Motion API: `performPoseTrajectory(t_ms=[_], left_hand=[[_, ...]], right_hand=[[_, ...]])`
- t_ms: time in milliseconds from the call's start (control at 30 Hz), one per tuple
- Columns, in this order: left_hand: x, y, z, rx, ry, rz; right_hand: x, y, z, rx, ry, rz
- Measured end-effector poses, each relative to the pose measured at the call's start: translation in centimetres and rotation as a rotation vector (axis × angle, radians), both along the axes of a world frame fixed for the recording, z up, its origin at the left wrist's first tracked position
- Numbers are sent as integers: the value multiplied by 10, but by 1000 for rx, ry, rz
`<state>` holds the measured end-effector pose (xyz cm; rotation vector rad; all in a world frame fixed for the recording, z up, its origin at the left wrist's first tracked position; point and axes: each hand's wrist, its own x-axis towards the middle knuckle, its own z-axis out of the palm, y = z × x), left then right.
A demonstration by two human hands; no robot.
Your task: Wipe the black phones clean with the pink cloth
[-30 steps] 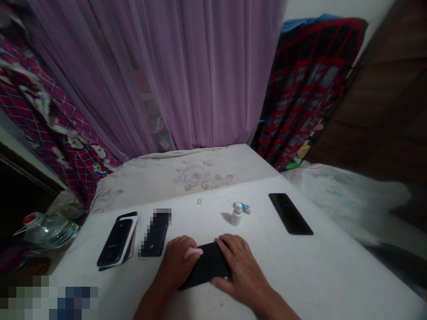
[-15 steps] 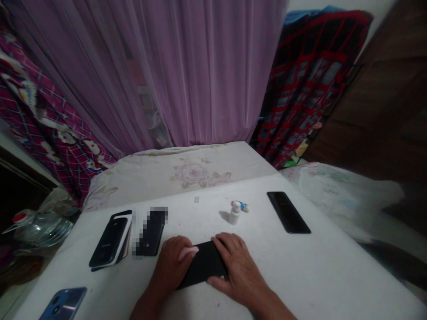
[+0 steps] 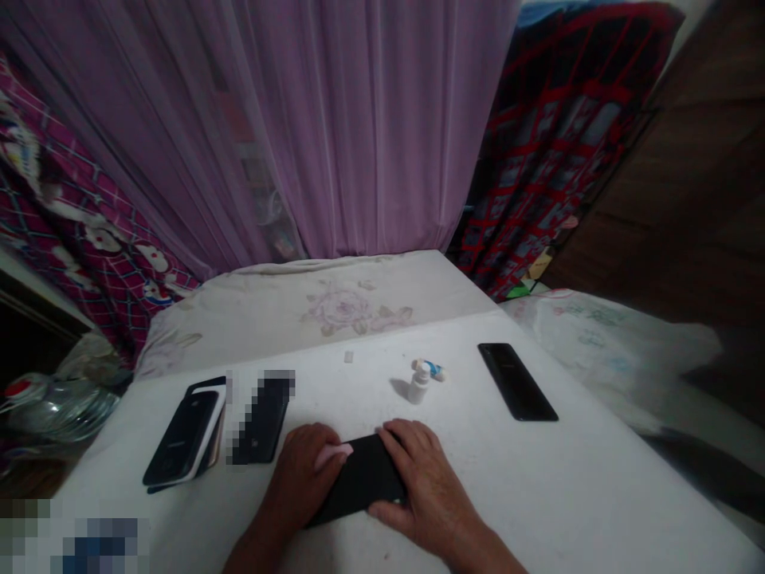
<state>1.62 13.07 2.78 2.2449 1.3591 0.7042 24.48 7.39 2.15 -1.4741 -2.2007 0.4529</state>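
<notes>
A black smartphone (image 3: 358, 478) lies flat on the white surface, and both my hands grip it from either side. My left hand (image 3: 299, 478) covers its left end, with a small pink piece of soft material (image 3: 333, 456) pressed under the fingertips. My right hand (image 3: 421, 486) rests over its right end, the fingers curled across the edge. Further up stand a small white bottle (image 3: 418, 385) and a small tube with blue markings (image 3: 431, 369). To the left lie a stack of phones (image 3: 182, 437) and a partly blurred black phone (image 3: 263, 420). Another black phone (image 3: 517, 383) lies to the right.
The white table top (image 3: 526, 478) carries everything, and a tiny white scrap (image 3: 348, 356) lies on it. Behind it are a rose-printed pillow (image 3: 335, 307) and a sheer purple curtain (image 3: 358, 135). A clear plastic bottle (image 3: 60, 410) sits below the left edge.
My hands stay on the black phone in the same grip. The whole scene shifts slightly left and down in the view as my head moves.
</notes>
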Motion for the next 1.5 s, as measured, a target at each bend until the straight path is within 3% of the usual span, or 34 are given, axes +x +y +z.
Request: performPoseTrajectory(t_ms=[367,633,933,1500], left_hand=[[4,3,1,45,27,-4],[5,3,13,23,66,-48],[8,-13,24,-11,117,-59],[18,3,16,-30,94,58]], right_hand=[[-2,1,5,65,-7,-13],[-4,-1,5,139,-12,-12],[-6,-2,10,149,-71,-32],[-4,0,9,160,-73,-20]])
